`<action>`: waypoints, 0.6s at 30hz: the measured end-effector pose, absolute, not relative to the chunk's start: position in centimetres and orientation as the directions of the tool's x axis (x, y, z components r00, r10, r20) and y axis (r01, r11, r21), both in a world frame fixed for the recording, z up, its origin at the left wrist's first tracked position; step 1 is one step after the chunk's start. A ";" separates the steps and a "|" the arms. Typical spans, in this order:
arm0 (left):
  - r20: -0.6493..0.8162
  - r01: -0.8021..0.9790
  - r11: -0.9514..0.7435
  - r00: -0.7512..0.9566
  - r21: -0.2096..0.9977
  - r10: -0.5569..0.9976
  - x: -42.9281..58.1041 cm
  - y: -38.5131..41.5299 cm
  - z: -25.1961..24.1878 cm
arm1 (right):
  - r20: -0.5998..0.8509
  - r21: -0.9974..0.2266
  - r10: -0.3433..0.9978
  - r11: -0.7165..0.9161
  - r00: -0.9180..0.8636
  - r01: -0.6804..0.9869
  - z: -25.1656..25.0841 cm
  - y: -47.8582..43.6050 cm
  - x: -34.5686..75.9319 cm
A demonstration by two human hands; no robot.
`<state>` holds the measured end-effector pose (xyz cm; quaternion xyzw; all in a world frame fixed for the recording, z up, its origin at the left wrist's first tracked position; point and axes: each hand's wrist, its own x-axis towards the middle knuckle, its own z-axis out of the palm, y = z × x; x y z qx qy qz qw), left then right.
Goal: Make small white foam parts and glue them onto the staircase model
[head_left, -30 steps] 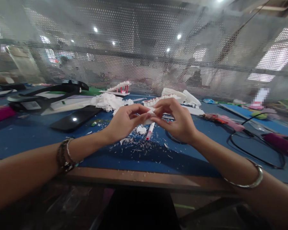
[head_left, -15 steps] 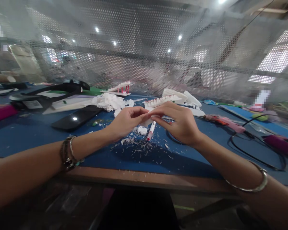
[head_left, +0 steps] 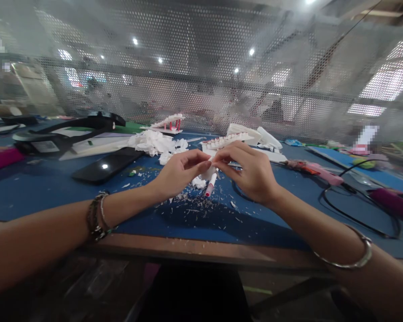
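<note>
My left hand [head_left: 184, 172] and my right hand [head_left: 248, 170] meet over the middle of the blue table. Thumb and fingers of both are pinched together on a small piece of thin white paper [head_left: 208, 172], mostly covered by the fingertips. Just below them a white marker with a red end [head_left: 209, 188] lies on the table. A crumpled white scrap [head_left: 199, 182] rests to its left. Small white shavings [head_left: 204, 208] are scattered around. Behind my right hand sits a white stepped model with red edges [head_left: 223, 141].
A black phone [head_left: 107, 166], a black headset [head_left: 97, 120] and crumpled white paper [head_left: 154, 142] lie to the left. Farther back stands a small white staircase model on red posts [head_left: 171, 123]. On the right are a pink glue gun [head_left: 322, 173] and its black cable [head_left: 356, 223].
My fingertips have shifted slightly and regripped the white paper, which now hangs a little lower in front of the marker. Objects on the table have stayed put.
</note>
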<state>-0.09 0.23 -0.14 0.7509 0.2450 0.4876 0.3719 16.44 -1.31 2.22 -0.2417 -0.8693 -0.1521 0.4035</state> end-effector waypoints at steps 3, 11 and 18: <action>0.561 0.012 -0.615 0.395 0.788 0.727 -0.1 0.0 -0.1 | 0.792 -0.040 0.363 0.833 -0.490 0.552 2.0 -1.3 16.3; 0.583 0.051 -0.653 0.403 0.756 0.706 -0.1 -0.5 0.2 | 0.806 -0.221 0.457 0.822 -0.377 0.525 2.0 -1.7 16.0; 0.595 0.058 -0.651 0.351 0.757 0.723 -0.1 -0.1 -0.1 | 0.757 -0.405 0.559 0.807 -0.338 0.429 2.0 -1.3 16.1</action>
